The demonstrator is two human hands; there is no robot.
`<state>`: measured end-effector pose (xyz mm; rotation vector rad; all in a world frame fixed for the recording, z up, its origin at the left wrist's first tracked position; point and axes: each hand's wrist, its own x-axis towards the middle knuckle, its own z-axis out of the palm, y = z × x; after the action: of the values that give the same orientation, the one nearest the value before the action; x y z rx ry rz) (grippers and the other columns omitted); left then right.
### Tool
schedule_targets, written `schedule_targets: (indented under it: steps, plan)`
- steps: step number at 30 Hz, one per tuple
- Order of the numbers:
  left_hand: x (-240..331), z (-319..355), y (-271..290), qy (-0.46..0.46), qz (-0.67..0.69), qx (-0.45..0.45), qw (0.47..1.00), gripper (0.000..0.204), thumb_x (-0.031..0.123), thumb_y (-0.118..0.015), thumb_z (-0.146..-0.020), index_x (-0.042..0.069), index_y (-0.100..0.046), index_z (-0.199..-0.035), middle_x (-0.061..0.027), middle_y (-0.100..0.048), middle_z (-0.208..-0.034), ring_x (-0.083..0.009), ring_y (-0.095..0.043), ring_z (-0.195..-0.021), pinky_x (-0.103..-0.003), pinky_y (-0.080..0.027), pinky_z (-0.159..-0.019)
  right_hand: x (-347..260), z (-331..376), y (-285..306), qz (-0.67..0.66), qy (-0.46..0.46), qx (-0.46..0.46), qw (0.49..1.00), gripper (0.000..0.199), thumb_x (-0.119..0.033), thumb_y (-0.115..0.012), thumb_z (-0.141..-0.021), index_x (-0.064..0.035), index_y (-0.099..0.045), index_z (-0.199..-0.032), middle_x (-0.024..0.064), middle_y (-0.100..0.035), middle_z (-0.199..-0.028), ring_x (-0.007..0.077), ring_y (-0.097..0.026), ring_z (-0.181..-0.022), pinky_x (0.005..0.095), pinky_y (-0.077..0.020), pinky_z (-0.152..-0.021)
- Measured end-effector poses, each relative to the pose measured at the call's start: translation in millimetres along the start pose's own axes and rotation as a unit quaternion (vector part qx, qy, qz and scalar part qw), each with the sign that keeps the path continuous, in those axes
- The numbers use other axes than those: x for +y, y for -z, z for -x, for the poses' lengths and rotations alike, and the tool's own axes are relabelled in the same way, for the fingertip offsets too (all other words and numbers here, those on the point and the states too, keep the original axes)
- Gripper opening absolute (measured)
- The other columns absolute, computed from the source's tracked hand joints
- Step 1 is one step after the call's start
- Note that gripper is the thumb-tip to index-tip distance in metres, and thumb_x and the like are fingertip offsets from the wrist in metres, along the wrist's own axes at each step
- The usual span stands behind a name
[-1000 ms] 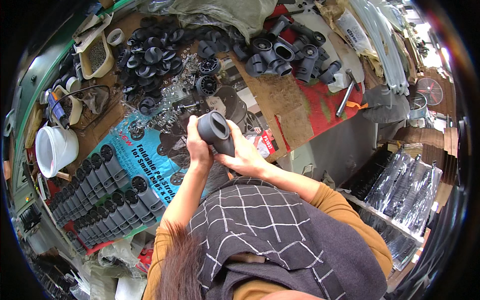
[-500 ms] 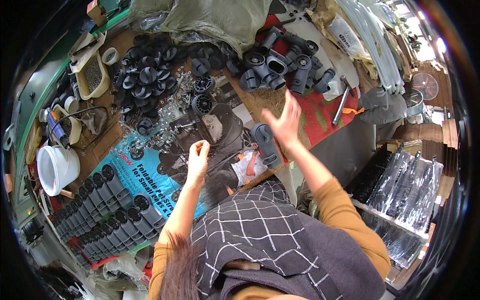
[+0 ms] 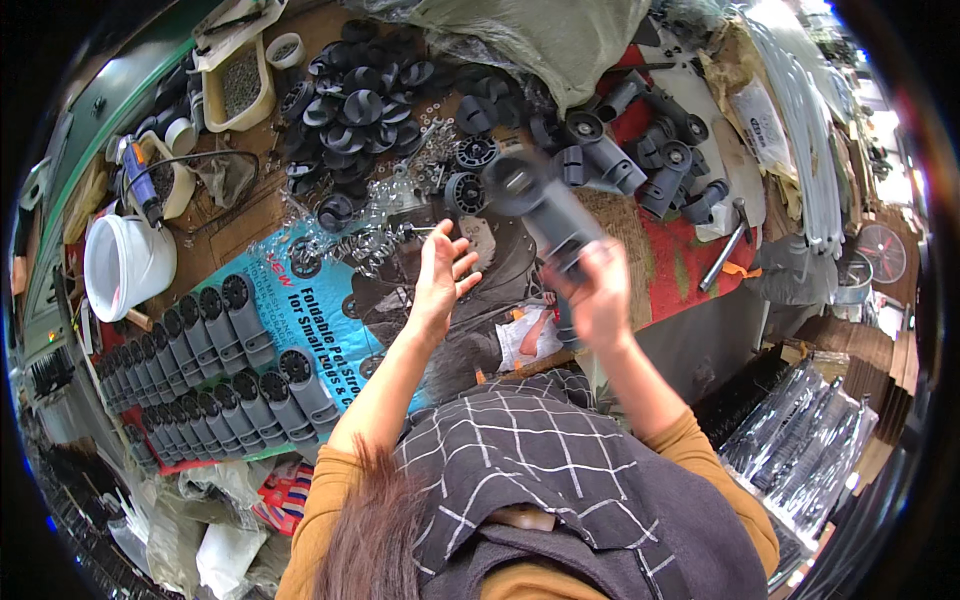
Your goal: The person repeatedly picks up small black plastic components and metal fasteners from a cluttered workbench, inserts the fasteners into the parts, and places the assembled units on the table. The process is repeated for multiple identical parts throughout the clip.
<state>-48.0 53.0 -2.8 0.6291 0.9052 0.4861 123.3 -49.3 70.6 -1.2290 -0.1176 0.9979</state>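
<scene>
The right hand [image 3: 600, 295] is wrapped around the lower end of a dark grey plastic wheel housing [image 3: 545, 205], fingers closed tight on it; the part is lifted off the surface [image 3: 250, 225] and slants up and to the left, its round wheel end topmost and blurred, so I cannot tell any finer detail of it; the left hand [image 3: 440, 275] is raised just beside it, palm open and fingers spread, holding nothing and not touching the part.

Under the hands lies a blue printed sheet [image 3: 320, 310] spread across the surface; along its left edge stand neat rows of finished grey wheel units [image 3: 215, 360], packed side by side; above the left hand is a scatter of small metal springs and washers [image 3: 385, 225], and past that a heap of black round discs [image 3: 360, 95]; to the right of that heap, near the raised part, more grey housings [image 3: 640, 165] lie loose on a red mat [image 3: 690, 265]; a metal rod with an orange handle [image 3: 725, 258] rests on that mat.

At the far left stands a white bucket [image 3: 125, 265]; a beige tray of small grey bits [image 3: 240, 85] sits near the top left; bundles of clear plastic bags [image 3: 810, 440] lean at the lower right; a grey-green sack [image 3: 545, 40] slumps at the top.
</scene>
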Motion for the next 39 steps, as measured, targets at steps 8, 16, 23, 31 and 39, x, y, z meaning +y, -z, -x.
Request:
schedule_targets:
  steps: [8, 16, 23, 31, 39]
  plan:
    - [-4.3, 17.2, 55.3, -0.165, -0.432, 0.122, 0.878, 0.034, 0.036, -0.057, -0.093, 0.008, -0.060, -0.111, -0.0121, -0.063, -0.095, -0.0272, -0.062, -0.086, -0.037, -0.048, -0.077, 63.2, -78.0, -58.5, 0.519, 0.186, -0.207, 0.808, 0.023, -0.016, -0.066, -0.084, -0.0042, -0.058, -0.103, 0.0084, -0.058, -0.097, 0.0182, -0.059, -0.084, 0.0302, -0.0480, -0.076]
    - [-25.1, 36.8, 39.5, -0.179, -0.543, 0.119, 0.811, 0.039, 0.036, -0.058, -0.089, 0.010, -0.058, -0.119, -0.0143, -0.056, -0.116, -0.0369, -0.048, -0.110, -0.045, -0.042, -0.094, 123.5, -194.6, -170.5, 0.700, 0.444, -0.198, 0.523, 0.027, -0.011, -0.066, -0.074, -0.0101, -0.061, -0.101, 0.0072, -0.056, -0.099, 0.0280, -0.054, -0.097, 0.0404, -0.0453, -0.082]
    - [-0.8, 25.3, 62.8, -0.157, -0.305, 0.188, 0.920, 0.039, 0.029, -0.065, -0.089, 0.003, -0.060, -0.116, -0.0098, -0.064, -0.102, -0.0225, -0.060, -0.094, -0.034, -0.047, -0.086, 96.6, -140.7, -139.0, 0.386, 0.097, -0.253, 0.882, 0.018, -0.016, -0.063, -0.091, -0.0009, -0.064, -0.101, -0.0006, -0.063, -0.088, 0.0062, -0.057, -0.079, 0.0225, -0.0459, -0.072]
    - [23.3, 30.7, 52.2, -0.151, -0.091, 0.112, 0.978, 0.035, 0.009, -0.071, -0.083, 0.003, -0.058, -0.115, -0.0015, -0.061, -0.097, -0.0107, -0.058, -0.090, -0.026, -0.048, -0.083, 86.4, -26.1, -84.8, 0.109, -0.142, -0.192, 0.965, 0.023, -0.016, -0.061, -0.093, -0.0034, -0.056, -0.112, -0.0003, -0.061, -0.089, 0.0057, -0.054, -0.074, 0.0218, -0.0446, -0.068]
    - [-8.0, 57.5, 62.2, -0.115, -0.305, 0.102, 0.940, 0.028, 0.003, -0.068, -0.080, 0.002, -0.061, -0.107, -0.0071, -0.062, -0.093, -0.0137, -0.062, -0.081, -0.026, -0.052, -0.073, 106.3, 19.7, -36.4, 0.507, -0.055, -0.170, 0.843, 0.021, -0.017, -0.068, -0.087, -0.0003, -0.055, -0.083, 0.0035, -0.060, -0.078, 0.0117, -0.057, -0.068, 0.0287, -0.0458, -0.061]
